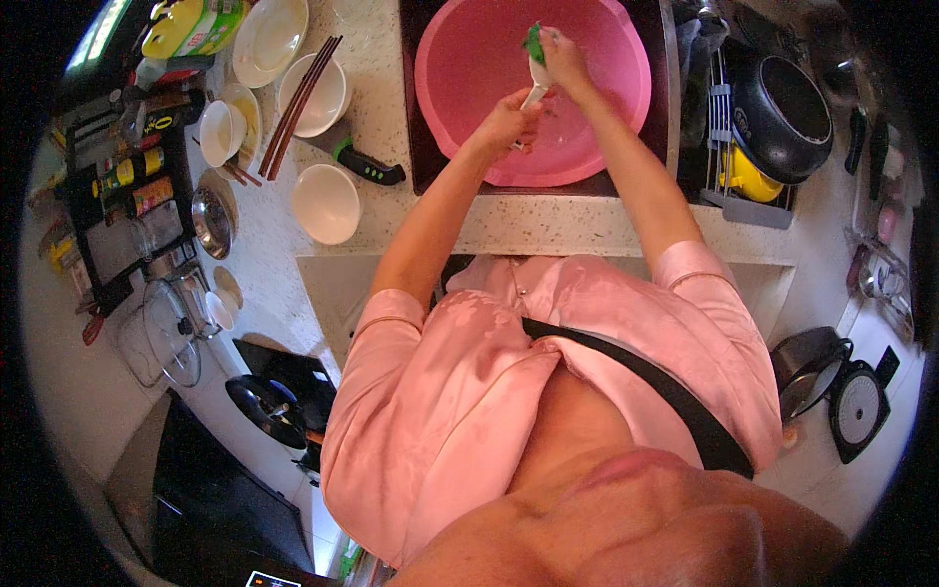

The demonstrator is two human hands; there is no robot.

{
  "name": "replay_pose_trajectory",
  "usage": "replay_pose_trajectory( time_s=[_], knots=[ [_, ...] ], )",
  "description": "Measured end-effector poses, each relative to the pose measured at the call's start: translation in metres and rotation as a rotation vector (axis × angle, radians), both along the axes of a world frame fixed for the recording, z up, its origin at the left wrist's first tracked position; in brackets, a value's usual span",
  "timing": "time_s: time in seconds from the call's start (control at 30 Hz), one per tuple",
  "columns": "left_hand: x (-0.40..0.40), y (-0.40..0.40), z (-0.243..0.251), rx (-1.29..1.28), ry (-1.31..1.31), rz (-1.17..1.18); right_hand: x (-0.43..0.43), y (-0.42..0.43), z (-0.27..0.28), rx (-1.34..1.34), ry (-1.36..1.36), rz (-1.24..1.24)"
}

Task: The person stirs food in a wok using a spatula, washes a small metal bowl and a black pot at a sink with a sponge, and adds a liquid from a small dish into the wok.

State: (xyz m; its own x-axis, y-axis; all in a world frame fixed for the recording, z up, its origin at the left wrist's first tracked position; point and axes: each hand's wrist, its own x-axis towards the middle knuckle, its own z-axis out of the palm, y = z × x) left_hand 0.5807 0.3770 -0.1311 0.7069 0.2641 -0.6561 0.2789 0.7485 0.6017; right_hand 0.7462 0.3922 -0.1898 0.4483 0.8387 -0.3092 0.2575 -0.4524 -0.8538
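A large pink plastic basin (462, 139) sits in the dark sink, with my two hands over it. My left hand (510, 121) grips a white spoon (541, 77), probably ceramic or plastic, by its handle. Another small pale piece shows beneath those fingers, too hidden to name. My right hand (563, 62) pinches a green scouring pad (534, 44) against the far end of the spoon. Part of the spoon is covered by the pad and fingers. The basin's contents are hard to make out.
Left of the sink, a white bowl (326, 204) stands near a black-and-green handle (374, 165). Dark chopsticks (299, 110) lie across another bowl (326, 99). Plates (271, 40) are behind. To the right, a black pan (785, 121) rests by a metal rack (720, 110) holding a yellow item (752, 180).
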Motion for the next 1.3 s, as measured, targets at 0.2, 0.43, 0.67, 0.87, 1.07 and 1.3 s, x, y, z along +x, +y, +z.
replay_pose_trajectory(
  time_s=[0.2,0.43,0.67,0.87,1.07,1.3],
  knots=[
    [-0.004,0.003,-0.017,0.076,0.134,0.121,-0.067,-0.048,0.001,0.219,-0.377,0.115],
    [-0.018,0.009,0.011,0.138,0.103,-0.106,-0.016,0.006,-0.029,0.110,0.263,0.056],
    [-0.050,0.004,0.021,-0.085,-0.107,0.131,0.021,0.016,-0.095,0.088,-0.621,0.119],
    [-0.004,0.018,0.024,0.077,0.435,0.340,0.029,0.000,-0.138,-0.235,-0.402,-0.076],
    [-0.025,0.016,-0.004,0.367,0.507,0.411,-0.015,0.005,0.014,0.163,0.424,0.072],
    [-0.040,0.010,-0.020,0.260,0.374,0.562,-0.078,-0.002,0.020,-0.397,-0.313,0.832]
  ],
)
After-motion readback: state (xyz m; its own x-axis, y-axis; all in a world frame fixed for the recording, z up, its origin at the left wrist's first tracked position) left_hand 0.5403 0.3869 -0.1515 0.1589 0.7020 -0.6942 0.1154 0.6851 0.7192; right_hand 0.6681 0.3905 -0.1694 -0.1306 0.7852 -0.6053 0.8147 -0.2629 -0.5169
